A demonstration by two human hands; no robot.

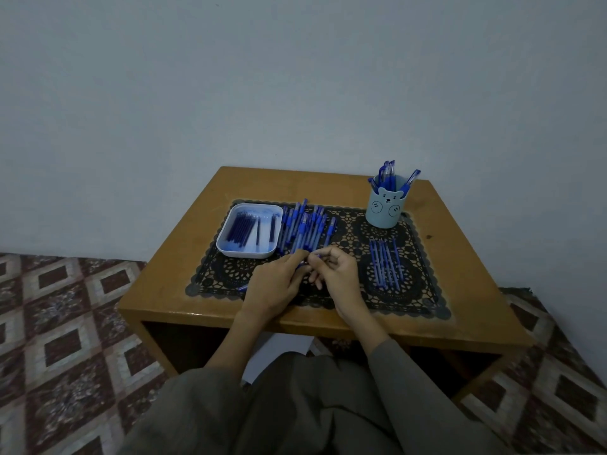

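Note:
Both my hands meet over the middle of the black lace mat (423,300). My left hand (276,287) grips a blue pen (243,288) whose end sticks out to the left below the palm. My right hand (335,274) pinches the pen's other end with curled fingers. Behind my hands lies a pile of blue capped pens (305,228). A white tray (230,249) at the left holds several dark blue refills. A row of several thin refills (384,262) lies at the right. A bear-faced light blue cup (384,208) holds several pens upright.
The low wooden table (466,257) stands against a pale wall, with an open shelf under its top and white paper (276,353) below. A patterned carpet (65,323) covers the floor on both sides. My knees in grey cloth are at the table's front.

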